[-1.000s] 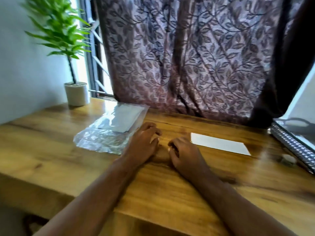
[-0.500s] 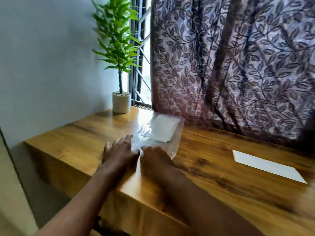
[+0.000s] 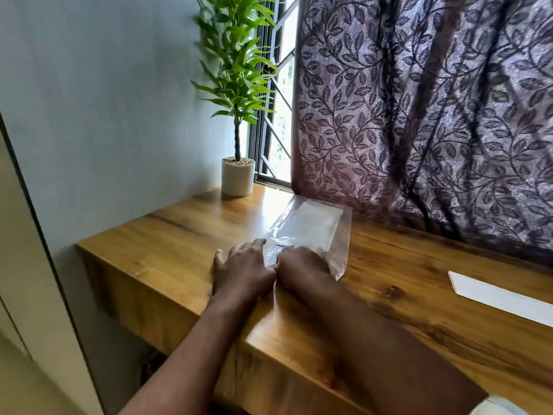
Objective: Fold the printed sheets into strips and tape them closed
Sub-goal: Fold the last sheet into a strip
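Sheets [image 3: 314, 224] inside bag [image 3: 341, 253], on surface [image 3: 179, 241] near window. Left grip [image 3: 239, 271] flat, released, touching bag mouth. Right grip [image 3: 302, 268] at mouth, fingers hidden: cannot tell. Risk: slick film slips, sheets crease coming out.

The only camera rides on my head and looks forward and down over the table [image 3: 167, 256], near enough that my forearms fill the bottom of the view. It faces the corner by the window [image 3: 282, 121]: plant [image 3: 236, 85] at 11 o'clock, curtain [image 3: 419, 115] from 12 to 3, my left hand [image 3: 242, 271] and right hand [image 3: 302, 268] at centre.
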Tool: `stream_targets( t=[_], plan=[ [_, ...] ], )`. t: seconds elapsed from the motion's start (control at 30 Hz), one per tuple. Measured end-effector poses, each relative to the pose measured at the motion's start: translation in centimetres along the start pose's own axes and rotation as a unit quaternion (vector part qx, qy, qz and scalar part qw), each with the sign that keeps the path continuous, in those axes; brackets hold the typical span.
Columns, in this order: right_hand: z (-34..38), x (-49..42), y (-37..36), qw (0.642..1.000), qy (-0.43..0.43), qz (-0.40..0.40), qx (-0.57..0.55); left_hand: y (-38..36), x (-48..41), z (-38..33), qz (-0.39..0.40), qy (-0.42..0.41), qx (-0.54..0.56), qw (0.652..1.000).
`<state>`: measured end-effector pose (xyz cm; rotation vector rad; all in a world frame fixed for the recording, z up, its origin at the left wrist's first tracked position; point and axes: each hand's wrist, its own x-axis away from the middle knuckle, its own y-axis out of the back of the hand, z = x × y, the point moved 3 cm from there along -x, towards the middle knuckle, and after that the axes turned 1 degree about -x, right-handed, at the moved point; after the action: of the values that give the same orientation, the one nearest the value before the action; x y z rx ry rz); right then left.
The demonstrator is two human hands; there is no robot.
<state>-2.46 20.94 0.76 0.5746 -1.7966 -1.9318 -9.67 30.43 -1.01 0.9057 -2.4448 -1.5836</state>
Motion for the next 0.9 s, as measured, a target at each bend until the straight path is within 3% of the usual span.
stream_targets(
  t=[0.17,0.3,0.43,0.7,0.9],
  plan=[
    [0.7,1.4,1.1,0.991,0.04,-0.129,0.023,-0.1,0.0,0.0,0.001,0.003,0.01,1.0],
    [-0.2,0.4,1.1,0.994,0.054,-0.08,-0.051,0.1,0.2,0.0,-0.005,0.001,0.017,1.0],
    [-1.6,-0.6,0.6,0.998,0.022,-0.029,-0.058,0.1,0.2,0.1,-0.003,0.002,0.021,1.0],
    [0.3,1.4,1.5,0.987,0.118,-0.095,0.053,0.1,0.1,0.1,-0.013,0.008,0.029,0.999],
    [0.1,4.6,5.5,0.971,0.141,-0.193,-0.002,0.1,0.4,0.1,-0.009,0.014,0.037,0.999]
  ],
)
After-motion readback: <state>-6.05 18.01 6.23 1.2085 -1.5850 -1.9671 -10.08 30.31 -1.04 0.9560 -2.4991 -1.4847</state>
